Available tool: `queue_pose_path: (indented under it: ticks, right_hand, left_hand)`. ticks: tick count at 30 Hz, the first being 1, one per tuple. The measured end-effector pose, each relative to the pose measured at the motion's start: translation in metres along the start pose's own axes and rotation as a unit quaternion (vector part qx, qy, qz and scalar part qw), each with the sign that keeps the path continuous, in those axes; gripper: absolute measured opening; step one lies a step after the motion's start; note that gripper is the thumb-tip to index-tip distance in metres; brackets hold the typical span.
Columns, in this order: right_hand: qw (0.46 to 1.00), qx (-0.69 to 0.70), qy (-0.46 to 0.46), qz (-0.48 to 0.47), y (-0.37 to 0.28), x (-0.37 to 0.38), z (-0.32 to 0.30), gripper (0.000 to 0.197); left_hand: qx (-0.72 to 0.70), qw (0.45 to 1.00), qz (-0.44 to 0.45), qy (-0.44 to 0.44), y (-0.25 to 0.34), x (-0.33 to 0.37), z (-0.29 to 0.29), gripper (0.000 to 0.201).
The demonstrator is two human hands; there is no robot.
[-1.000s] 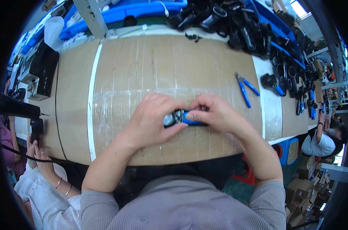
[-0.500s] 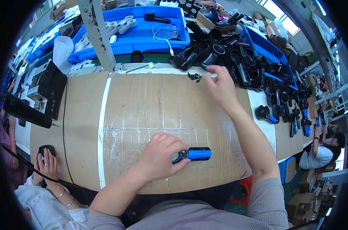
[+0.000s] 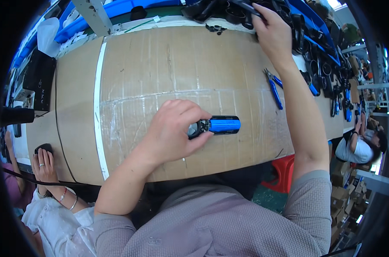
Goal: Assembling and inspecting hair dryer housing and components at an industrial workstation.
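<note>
My left hand (image 3: 175, 128) is closed around the dark end of a black handheld device body (image 3: 197, 128), with fingers and thumb on either side. A blue cylindrical battery (image 3: 224, 124) lies in its opened casing, pointing right; the device rests on the cardboard mat. My right hand (image 3: 275, 36) reaches to the far right, its thumb and fingers pinching a long black plastic piece (image 3: 249, 8) at the edge of a pile of black parts (image 3: 235, 16). Several small black pieces (image 3: 216, 29) lie on the mat left of that hand.
Blue-handled pliers (image 3: 275, 90) lie beside my right forearm. A white strip (image 3: 101, 107) runs down the cardboard mat (image 3: 160, 64). At left, another person's hand (image 3: 44, 165) rests on a black mouse (image 3: 43, 148), near a black box (image 3: 42, 81). A metal post (image 3: 93, 15) stands at the back.
My view has tilted downward. My right hand has moved from near the small black pieces to the pile and now grips a black piece. The pliers have come into view.
</note>
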State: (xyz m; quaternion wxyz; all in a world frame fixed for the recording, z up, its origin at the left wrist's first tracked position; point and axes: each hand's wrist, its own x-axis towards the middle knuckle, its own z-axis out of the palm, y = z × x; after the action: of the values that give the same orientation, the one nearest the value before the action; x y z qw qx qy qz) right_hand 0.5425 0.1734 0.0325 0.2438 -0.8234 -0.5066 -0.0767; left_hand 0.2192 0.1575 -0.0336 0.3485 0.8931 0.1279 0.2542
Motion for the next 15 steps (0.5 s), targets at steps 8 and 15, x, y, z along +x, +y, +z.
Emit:
queue_pose_path:
  ticks: [8, 15]
  right_hand:
    - [0.982, 0.049, 0.072, -0.166, 0.043, -0.206, -0.041, 0.043]
    - [0.988, 0.094, -0.067, -0.106, 0.047, -0.257, -0.05, 0.048]
  left_hand:
    - [-0.017, 0.999, 0.003, -0.036, 0.003, -0.001, 0.002, 0.028]
    - [-0.042, 0.997, 0.011, -0.068, 0.003, -0.003, 0.003, 0.03]
